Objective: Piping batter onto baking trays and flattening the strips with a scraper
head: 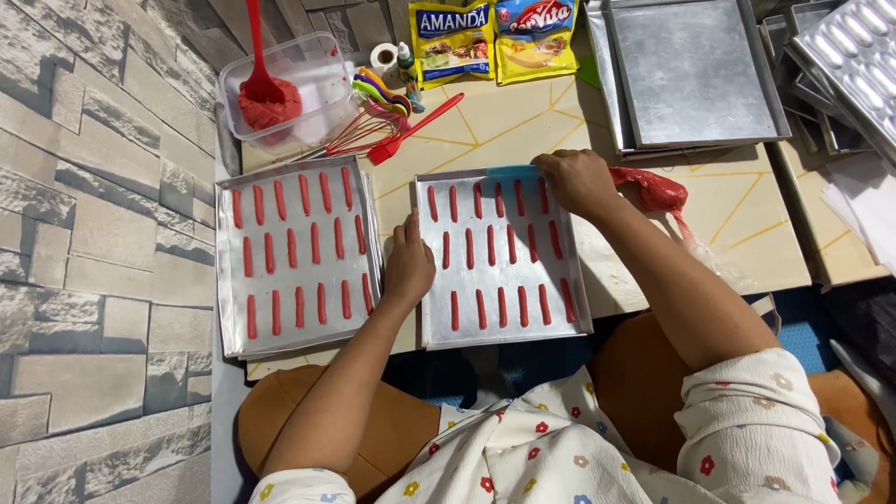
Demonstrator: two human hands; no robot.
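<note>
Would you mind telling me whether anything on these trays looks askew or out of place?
Nothing much stands out. The red strips on the left tray and the right tray lie in fairly even rows. The right tray overhangs the table edge slightly.
</note>
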